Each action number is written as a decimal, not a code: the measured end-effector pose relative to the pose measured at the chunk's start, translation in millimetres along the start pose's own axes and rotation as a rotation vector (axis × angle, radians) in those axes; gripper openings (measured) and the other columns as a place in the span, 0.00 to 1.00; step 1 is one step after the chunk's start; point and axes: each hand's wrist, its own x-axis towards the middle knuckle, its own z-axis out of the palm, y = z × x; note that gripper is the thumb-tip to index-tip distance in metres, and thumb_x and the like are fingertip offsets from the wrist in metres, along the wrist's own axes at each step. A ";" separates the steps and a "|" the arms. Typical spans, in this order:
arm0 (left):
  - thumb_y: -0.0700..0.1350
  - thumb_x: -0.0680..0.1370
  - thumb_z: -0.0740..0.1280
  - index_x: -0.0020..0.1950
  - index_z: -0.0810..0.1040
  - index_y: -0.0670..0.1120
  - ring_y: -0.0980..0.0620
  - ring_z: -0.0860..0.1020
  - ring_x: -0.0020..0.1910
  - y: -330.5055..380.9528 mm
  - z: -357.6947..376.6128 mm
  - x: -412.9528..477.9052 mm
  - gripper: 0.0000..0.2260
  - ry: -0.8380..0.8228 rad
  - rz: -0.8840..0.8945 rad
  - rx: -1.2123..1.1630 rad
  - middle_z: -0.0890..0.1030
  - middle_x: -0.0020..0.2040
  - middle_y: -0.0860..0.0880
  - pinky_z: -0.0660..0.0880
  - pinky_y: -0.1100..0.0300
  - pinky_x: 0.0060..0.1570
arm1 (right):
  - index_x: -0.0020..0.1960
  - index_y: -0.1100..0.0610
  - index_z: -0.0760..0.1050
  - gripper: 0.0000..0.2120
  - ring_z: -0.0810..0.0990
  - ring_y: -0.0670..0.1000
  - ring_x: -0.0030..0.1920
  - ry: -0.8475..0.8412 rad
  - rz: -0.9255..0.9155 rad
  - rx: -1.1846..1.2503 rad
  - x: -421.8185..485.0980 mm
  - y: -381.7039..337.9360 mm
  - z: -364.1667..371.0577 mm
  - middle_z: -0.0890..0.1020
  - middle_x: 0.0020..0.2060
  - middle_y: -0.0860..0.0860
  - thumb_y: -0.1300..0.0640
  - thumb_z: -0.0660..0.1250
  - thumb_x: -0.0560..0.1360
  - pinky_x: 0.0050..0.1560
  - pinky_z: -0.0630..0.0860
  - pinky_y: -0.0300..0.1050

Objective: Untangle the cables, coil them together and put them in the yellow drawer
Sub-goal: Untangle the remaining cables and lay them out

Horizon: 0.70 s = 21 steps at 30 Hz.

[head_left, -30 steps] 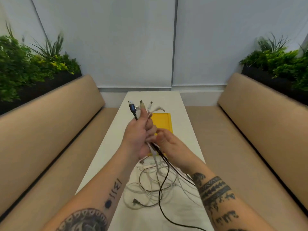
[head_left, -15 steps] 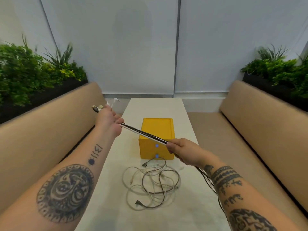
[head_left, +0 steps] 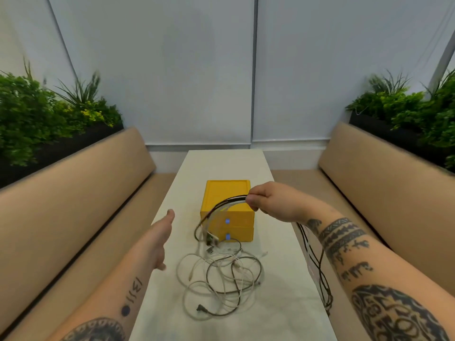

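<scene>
Several soft, light cables [head_left: 222, 203] droop from the right hand [head_left: 273, 203], whose grip pinches them, the left hand's [head_left: 157, 238] grip is open, and the plug ends [head_left: 211, 239] look best to grab.

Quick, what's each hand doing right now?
Left hand: open, fingers straight, holding nothing.
Right hand: closed, pinching the bundle of cables.

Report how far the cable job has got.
Done: several cables are gathered into one bundle. In hand: the right hand pinches that bundle above the yellow drawer unit, plug ends dangling; the left hand is open, holding nothing. Left: a tangle lies loose on the table, nothing is coiled, and both drawers look shut.
</scene>
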 end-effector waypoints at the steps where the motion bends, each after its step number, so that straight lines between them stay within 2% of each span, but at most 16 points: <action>1: 0.74 0.73 0.58 0.81 0.52 0.52 0.41 0.57 0.78 2.7 0.8 -5.3 0.44 0.041 0.151 0.060 0.54 0.81 0.51 0.59 0.35 0.71 | 0.42 0.53 0.77 0.17 0.71 0.47 0.34 -0.019 -0.011 -0.018 1.3 -2.4 -0.7 0.74 0.32 0.46 0.45 0.58 0.82 0.37 0.68 0.43; 3: 0.73 0.75 0.57 0.79 0.59 0.58 0.50 0.60 0.77 20.5 15.3 -20.3 0.36 -0.072 0.467 0.067 0.59 0.79 0.58 0.57 0.42 0.75 | 0.41 0.52 0.76 0.17 0.70 0.46 0.33 -0.051 -0.028 -0.043 4.5 -6.3 -0.7 0.73 0.31 0.45 0.46 0.58 0.82 0.36 0.67 0.42; 4: 0.72 0.75 0.60 0.75 0.65 0.63 0.54 0.64 0.75 29.6 26.1 -33.7 0.31 -0.187 0.602 0.095 0.64 0.77 0.59 0.61 0.46 0.73 | 0.40 0.52 0.76 0.17 0.70 0.46 0.32 -0.065 -0.030 -0.049 6.7 -6.6 0.1 0.72 0.30 0.45 0.46 0.58 0.82 0.36 0.66 0.42; 6: 0.69 0.73 0.65 0.63 0.74 0.68 0.62 0.73 0.64 40.8 50.6 -63.6 0.19 -0.376 0.703 0.306 0.75 0.69 0.57 0.70 0.58 0.60 | 0.40 0.51 0.76 0.16 0.70 0.45 0.32 -0.078 -0.028 -0.053 9.2 -6.9 -0.5 0.72 0.29 0.45 0.46 0.59 0.82 0.36 0.67 0.41; 7: 0.66 0.75 0.64 0.60 0.76 0.64 0.63 0.76 0.57 41.3 59.0 -77.4 0.16 -0.435 0.708 0.454 0.80 0.61 0.56 0.70 0.63 0.52 | 0.39 0.51 0.76 0.16 0.70 0.42 0.31 -0.074 -0.026 -0.053 9.2 -6.2 -2.3 0.73 0.28 0.43 0.47 0.59 0.82 0.35 0.67 0.40; 8: 0.62 0.79 0.62 0.58 0.77 0.57 0.60 0.79 0.50 39.7 65.8 -85.9 0.14 -0.489 0.717 0.556 0.83 0.51 0.54 0.71 0.65 0.45 | 0.39 0.50 0.76 0.16 0.71 0.41 0.30 -0.069 -0.024 -0.052 8.6 -4.4 -5.0 0.74 0.26 0.41 0.47 0.59 0.82 0.35 0.66 0.38; 9: 0.57 0.82 0.60 0.55 0.78 0.51 0.55 0.79 0.41 37.5 72.1 -91.6 0.12 -0.508 0.739 0.597 0.81 0.41 0.51 0.71 0.64 0.39 | 0.38 0.49 0.76 0.16 0.71 0.40 0.29 -0.064 -0.022 -0.048 7.1 -2.8 -7.5 0.74 0.26 0.39 0.47 0.59 0.82 0.35 0.67 0.37; 10: 0.54 0.83 0.60 0.50 0.77 0.48 0.52 0.75 0.35 36.4 75.2 -93.6 0.12 -0.492 0.789 0.611 0.76 0.35 0.50 0.70 0.63 0.35 | 0.39 0.49 0.76 0.16 0.71 0.40 0.30 -0.062 -0.023 -0.038 5.9 -0.1 -8.8 0.74 0.26 0.40 0.46 0.59 0.82 0.36 0.67 0.38; 11: 0.52 0.83 0.60 0.46 0.76 0.48 0.52 0.72 0.32 37.0 74.9 -95.8 0.12 -0.429 0.868 0.668 0.73 0.34 0.51 0.69 0.61 0.34 | 0.39 0.49 0.77 0.16 0.71 0.42 0.31 -0.061 -0.026 -0.024 5.1 2.0 -8.4 0.74 0.27 0.42 0.45 0.60 0.82 0.37 0.68 0.40; 13: 0.54 0.82 0.61 0.44 0.76 0.51 0.54 0.72 0.34 47.7 72.1 -87.3 0.11 -0.191 1.124 0.987 0.74 0.34 0.53 0.69 0.57 0.35 | 0.40 0.48 0.77 0.15 0.71 0.45 0.32 -0.056 -0.027 0.000 3.6 8.8 -2.8 0.73 0.30 0.44 0.46 0.60 0.82 0.38 0.68 0.42; 15: 0.56 0.82 0.60 0.45 0.73 0.52 0.53 0.72 0.34 60.2 61.0 -80.9 0.10 -0.005 1.300 1.239 0.73 0.33 0.55 0.65 0.57 0.31 | 0.41 0.49 0.77 0.15 0.70 0.45 0.32 -0.031 -0.018 0.012 1.2 18.3 4.2 0.72 0.32 0.45 0.46 0.59 0.83 0.36 0.67 0.41; 18: 0.56 0.82 0.59 0.47 0.72 0.52 0.50 0.70 0.33 72.2 37.9 -70.3 0.10 0.076 1.403 1.379 0.69 0.30 0.56 0.61 0.56 0.30 | 0.41 0.48 0.74 0.16 0.70 0.41 0.32 0.034 0.003 -0.006 -6.9 42.7 14.4 0.73 0.32 0.44 0.47 0.56 0.84 0.35 0.64 0.37; 21: 0.56 0.82 0.59 0.48 0.73 0.50 0.48 0.71 0.34 75.6 13.0 -57.0 0.11 0.157 1.402 1.460 0.70 0.31 0.55 0.67 0.55 0.32 | 0.40 0.47 0.72 0.15 0.72 0.42 0.34 0.084 0.055 -0.055 -15.4 73.8 29.3 0.74 0.33 0.44 0.46 0.56 0.83 0.36 0.64 0.37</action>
